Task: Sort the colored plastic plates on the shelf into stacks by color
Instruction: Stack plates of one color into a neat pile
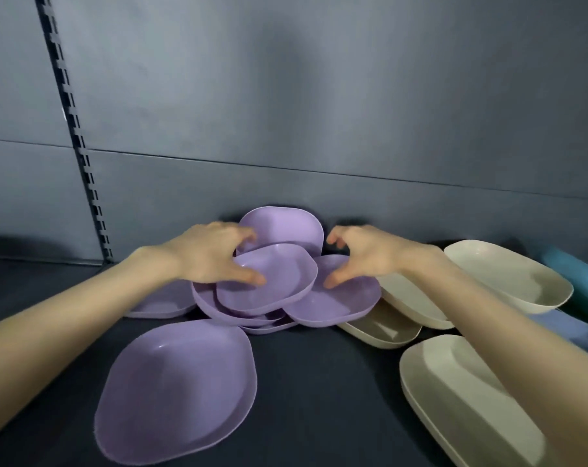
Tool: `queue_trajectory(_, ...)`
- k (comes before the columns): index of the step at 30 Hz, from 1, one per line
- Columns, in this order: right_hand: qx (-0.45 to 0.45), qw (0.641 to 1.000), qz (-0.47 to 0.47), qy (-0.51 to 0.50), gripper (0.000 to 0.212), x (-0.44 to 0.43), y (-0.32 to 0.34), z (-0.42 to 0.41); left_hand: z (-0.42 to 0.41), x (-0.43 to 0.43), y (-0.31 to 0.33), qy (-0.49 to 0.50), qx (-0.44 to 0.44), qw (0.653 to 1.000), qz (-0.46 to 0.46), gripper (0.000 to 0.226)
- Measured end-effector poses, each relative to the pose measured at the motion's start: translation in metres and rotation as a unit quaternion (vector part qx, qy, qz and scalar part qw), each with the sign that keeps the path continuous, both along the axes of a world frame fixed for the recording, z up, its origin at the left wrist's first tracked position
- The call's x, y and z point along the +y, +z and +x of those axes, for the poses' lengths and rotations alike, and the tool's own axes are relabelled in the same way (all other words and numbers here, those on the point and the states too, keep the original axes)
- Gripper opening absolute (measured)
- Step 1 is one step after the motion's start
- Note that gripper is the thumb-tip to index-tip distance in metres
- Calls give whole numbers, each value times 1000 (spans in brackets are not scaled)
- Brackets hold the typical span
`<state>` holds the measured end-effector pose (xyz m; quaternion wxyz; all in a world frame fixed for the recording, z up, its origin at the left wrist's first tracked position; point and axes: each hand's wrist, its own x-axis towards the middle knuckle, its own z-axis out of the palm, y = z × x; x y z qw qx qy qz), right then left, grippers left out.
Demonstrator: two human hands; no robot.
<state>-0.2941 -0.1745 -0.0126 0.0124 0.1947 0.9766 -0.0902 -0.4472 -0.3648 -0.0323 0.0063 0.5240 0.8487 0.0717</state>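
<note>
Purple plates lie in a loose pile in the middle of the dark shelf [319, 382], close to the gray back wall [285, 96]. The left hand [205, 254] grips the top purple plate [272, 281] by its left rim, thumb inside and fingers curled over the far edge. The right hand [370, 254] is spread wide with bent fingers just beside that plate and holds nothing; its thumb tip touches the right purple plate [339, 298]. Another purple plate [285, 227] sits behind the pile, and a big one [178, 392] lies alone near the front. Cream plates [508, 274] overlap on the right, under the right arm. Something blue [568, 267] shows at the far right edge.
</note>
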Motion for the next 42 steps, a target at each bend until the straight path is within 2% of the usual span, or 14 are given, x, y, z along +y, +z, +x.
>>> queue_trajectory(4, -49, 999, -17, 7, 73, 8, -2, -5, -5, 7, -5, 11, -1, 1000, 6, 84)
queue_trajectory(8, -61, 997, -47, 8, 71, 14, -6, -8, -7, 13, -12, -12, 17, 1000, 0, 78)
queue_trajectory(14, -42, 996, -83, 17, 66, 16, -9, -11, -8, 20, -12, -18, -18, 999, 32, 64)
queue_trajectory(21, 24, 992, -125, 9, 62, 16, -6, -11, -6, 14, -5, 12, -37, 983, 181, 57)
queue_trajectory(30, 109, 975, -191, -26, 54, 9, 6, 3, -20, 14, 10, 17, -167, 961, 222, 16)
queue_trajectory(37, 170, 963, -201, -54, 41, -4, 20, 22, -10, 6, 25, -5, -190, 950, 249, 11)
queue_trajectory(42, 226, 947, -220, -66, 27, -19, 30, 47, 10, -8, 38, 2, -181, 934, 307, 9)
